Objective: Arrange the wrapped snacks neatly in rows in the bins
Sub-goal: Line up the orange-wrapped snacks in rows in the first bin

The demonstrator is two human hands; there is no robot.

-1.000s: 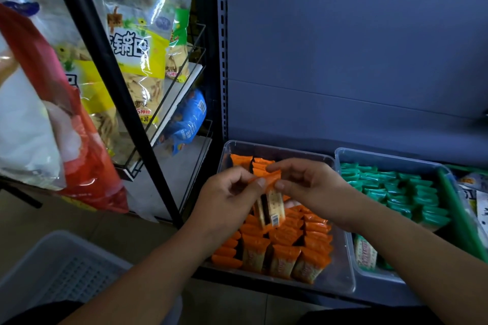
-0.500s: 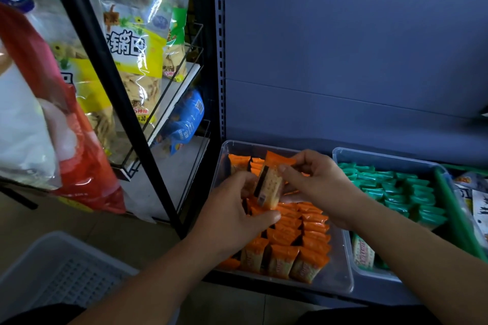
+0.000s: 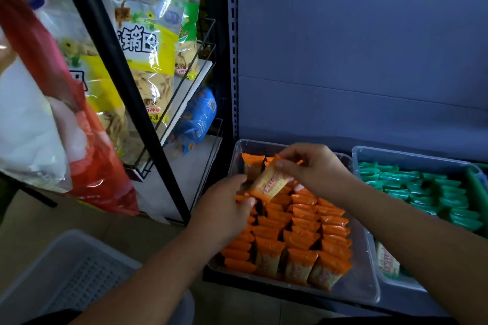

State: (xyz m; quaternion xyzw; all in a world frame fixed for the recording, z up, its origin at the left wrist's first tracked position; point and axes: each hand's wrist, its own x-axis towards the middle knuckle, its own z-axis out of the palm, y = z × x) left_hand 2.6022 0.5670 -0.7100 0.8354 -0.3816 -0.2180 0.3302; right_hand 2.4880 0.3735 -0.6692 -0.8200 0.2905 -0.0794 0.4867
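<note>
A clear plastic bin (image 3: 361,290) on a low shelf holds rows of orange-wrapped snacks (image 3: 303,229). One orange-wrapped snack (image 3: 269,183) is tilted above the bin's back left part. My right hand (image 3: 314,169) pinches its upper end. My left hand (image 3: 227,211) touches its lower end with thumb and fingers, just over the left rows. A second clear bin (image 3: 401,155) to the right holds rows of green-wrapped snacks (image 3: 433,192); my right forearm covers its front part.
A black wire rack (image 3: 169,113) with large snack bags (image 3: 140,60) stands on the left. A red and white bag (image 3: 47,124) hangs close to the camera. A grey plastic basket (image 3: 60,272) sits on the floor at lower left. A grey shelf back panel (image 3: 356,47) rises behind the bins.
The held orange snack has turned from hanging upright to lying tilted, face up, and moved toward the bin's back left. Both hands shifted back with it.
</note>
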